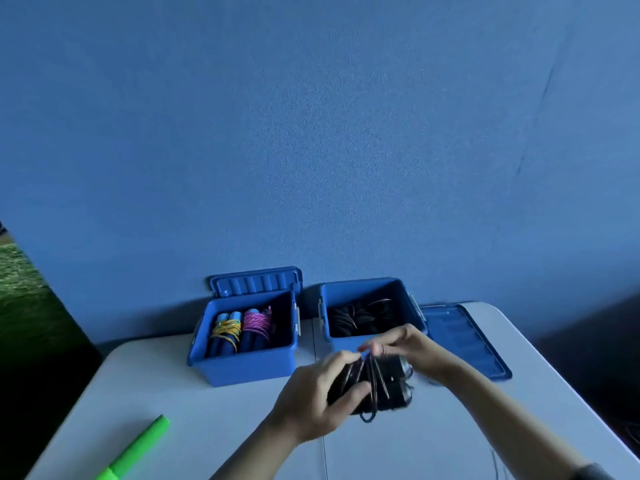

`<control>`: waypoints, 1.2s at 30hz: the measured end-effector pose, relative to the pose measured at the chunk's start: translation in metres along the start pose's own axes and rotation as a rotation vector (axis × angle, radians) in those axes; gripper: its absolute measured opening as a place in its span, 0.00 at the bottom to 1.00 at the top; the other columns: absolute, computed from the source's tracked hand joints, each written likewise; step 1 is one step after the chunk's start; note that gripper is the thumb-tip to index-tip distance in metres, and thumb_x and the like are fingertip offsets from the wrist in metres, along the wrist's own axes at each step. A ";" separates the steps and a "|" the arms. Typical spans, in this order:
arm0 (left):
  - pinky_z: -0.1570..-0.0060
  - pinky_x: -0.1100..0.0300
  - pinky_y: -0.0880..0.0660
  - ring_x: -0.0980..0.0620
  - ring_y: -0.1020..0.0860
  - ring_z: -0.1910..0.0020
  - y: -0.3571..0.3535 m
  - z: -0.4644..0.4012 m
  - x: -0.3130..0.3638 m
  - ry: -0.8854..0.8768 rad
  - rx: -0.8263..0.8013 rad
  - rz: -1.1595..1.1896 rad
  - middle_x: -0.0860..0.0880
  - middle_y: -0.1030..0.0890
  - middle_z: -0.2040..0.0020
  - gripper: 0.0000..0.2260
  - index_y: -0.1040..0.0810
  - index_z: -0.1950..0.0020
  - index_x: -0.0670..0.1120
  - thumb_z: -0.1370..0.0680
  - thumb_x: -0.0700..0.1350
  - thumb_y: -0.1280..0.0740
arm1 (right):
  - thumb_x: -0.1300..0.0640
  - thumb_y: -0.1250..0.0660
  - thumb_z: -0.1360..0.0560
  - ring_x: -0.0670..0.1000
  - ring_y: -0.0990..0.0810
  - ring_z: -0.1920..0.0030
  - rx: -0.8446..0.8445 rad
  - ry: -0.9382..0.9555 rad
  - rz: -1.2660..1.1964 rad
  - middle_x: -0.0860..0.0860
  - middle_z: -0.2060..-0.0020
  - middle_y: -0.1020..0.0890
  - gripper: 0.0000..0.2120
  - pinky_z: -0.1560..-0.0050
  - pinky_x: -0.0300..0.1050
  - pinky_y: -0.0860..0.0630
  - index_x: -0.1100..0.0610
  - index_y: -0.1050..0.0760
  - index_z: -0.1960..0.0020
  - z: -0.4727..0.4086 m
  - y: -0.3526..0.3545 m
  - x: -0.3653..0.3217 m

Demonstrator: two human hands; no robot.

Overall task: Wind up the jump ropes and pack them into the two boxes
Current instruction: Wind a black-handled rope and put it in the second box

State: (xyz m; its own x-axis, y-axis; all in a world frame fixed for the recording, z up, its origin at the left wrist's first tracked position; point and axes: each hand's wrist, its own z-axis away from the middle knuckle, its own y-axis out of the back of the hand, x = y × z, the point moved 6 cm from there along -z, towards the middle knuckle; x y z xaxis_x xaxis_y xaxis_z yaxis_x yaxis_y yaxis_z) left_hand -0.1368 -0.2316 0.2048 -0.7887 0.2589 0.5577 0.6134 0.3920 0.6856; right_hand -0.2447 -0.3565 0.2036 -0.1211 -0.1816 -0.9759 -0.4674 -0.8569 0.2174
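Near left corner of the surface (194, 427): a bright green stick-like object (138, 448) lies diagonally, running off the near edge. Above the near-centre of the surface, both hands work a black jump rope bundle (377, 386). Left hand (311, 400) is closed around the bundle's left end, thumb across the front, fingers wrapped behind. Right hand (408, 344) is above the bundle, fingertips pinched together on the cord loops at its top; image is motion-blurred here, so the exact strand held cannot be told. A short loop of cord hangs below the bundle. Toward the far edge, two blue boxes stand side by side, slightly apart. Left box (242, 362): open, holds two wound ropes with blue handles, one wrapped in yellow cord (227, 329), one in pink cord (256, 323); its lid (256, 280) stands upright behind it against the blue wall (311, 133). Right box (372, 289): open, holds coiled black ropes (360, 317). Its lid (464, 341) lies flat on the surface at the right edge, just beside the box.
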 end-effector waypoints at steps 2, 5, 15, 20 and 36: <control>0.62 0.61 0.26 0.62 0.24 0.65 0.005 -0.005 -0.004 0.058 0.096 0.043 0.60 0.23 0.61 0.12 0.28 0.44 0.55 0.22 0.60 0.40 | 0.69 0.34 0.27 0.49 0.20 0.61 0.040 -0.051 -0.141 0.52 0.64 0.17 0.08 0.58 0.42 0.25 0.60 0.19 0.60 0.002 -0.006 0.017; 0.63 0.63 0.28 0.62 0.25 0.64 0.011 -0.010 -0.015 0.141 0.216 0.059 0.62 0.24 0.63 0.11 0.29 0.48 0.55 0.22 0.60 0.42 | 0.72 0.41 0.24 0.52 0.28 0.69 0.166 -0.185 -0.281 0.58 0.70 0.25 0.13 0.64 0.45 0.30 0.64 0.27 0.66 0.004 -0.020 0.045; 0.64 0.58 0.28 0.49 0.21 0.56 0.029 -0.008 -0.064 0.385 0.437 -0.205 0.53 0.19 0.57 0.16 0.26 0.52 0.52 0.24 0.61 0.46 | 0.59 0.41 0.21 0.49 0.24 0.76 0.122 -0.306 -0.010 0.48 0.75 0.24 0.11 0.74 0.39 0.28 0.56 0.22 0.56 0.026 -0.077 0.056; 0.79 0.57 0.29 0.44 0.22 0.70 0.035 -0.007 -0.084 0.302 0.318 -0.443 0.48 0.21 0.64 0.19 0.26 0.51 0.49 0.20 0.61 0.49 | 0.55 0.42 0.21 0.41 0.28 0.73 0.169 -0.226 0.344 0.47 0.69 0.25 0.10 0.67 0.30 0.33 0.49 0.24 0.57 0.045 -0.091 0.033; 0.54 0.65 0.24 0.59 0.21 0.52 -0.026 0.038 -0.022 0.042 -0.096 -0.018 0.57 0.20 0.47 0.32 0.40 0.30 0.62 0.30 0.71 0.37 | 0.52 0.30 0.27 0.39 0.22 0.61 0.150 -0.030 0.281 0.47 0.61 0.17 0.06 0.56 0.34 0.27 0.53 0.17 0.55 0.005 -0.015 0.036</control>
State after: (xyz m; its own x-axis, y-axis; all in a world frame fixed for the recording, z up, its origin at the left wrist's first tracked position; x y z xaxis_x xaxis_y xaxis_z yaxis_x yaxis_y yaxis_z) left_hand -0.1374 -0.2139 0.1568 -0.7984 0.2144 0.5627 0.6019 0.3090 0.7364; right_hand -0.2461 -0.3477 0.1650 -0.2883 -0.3854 -0.8766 -0.5354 -0.6941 0.4813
